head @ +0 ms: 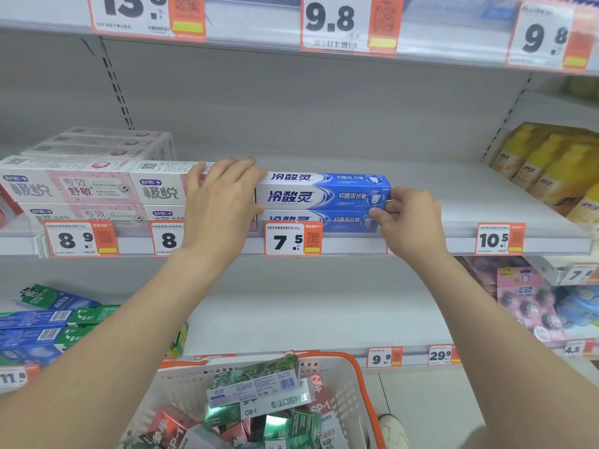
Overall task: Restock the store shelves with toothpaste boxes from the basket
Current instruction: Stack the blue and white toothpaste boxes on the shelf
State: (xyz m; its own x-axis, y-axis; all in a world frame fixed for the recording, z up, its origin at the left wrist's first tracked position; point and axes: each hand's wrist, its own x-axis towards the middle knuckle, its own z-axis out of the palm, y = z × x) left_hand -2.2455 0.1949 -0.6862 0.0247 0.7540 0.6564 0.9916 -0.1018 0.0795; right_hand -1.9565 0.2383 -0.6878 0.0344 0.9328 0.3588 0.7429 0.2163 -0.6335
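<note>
The top blue toothpaste box (pixel 324 195) is sitting on a second blue box (pixel 340 223) at the front of the shelf (pixel 470 205), right above the 7.5 price tag (pixel 285 241), logo facing out & left end butting vs. the pink-white boxes (pixel 81 186), prob. so the stack is lining up w/ its tag. The left hand (pixel 220 202) is lying mostly flat, fingers nearly straight, pressing over the box's left end, while the right hand (pixel 410 222) is pinching the right end btw. thumb & curled fingers, seemingly squaring it. The basket (pixel 343 384) below is holding more boxes, so restocking is looking far from done.
</note>
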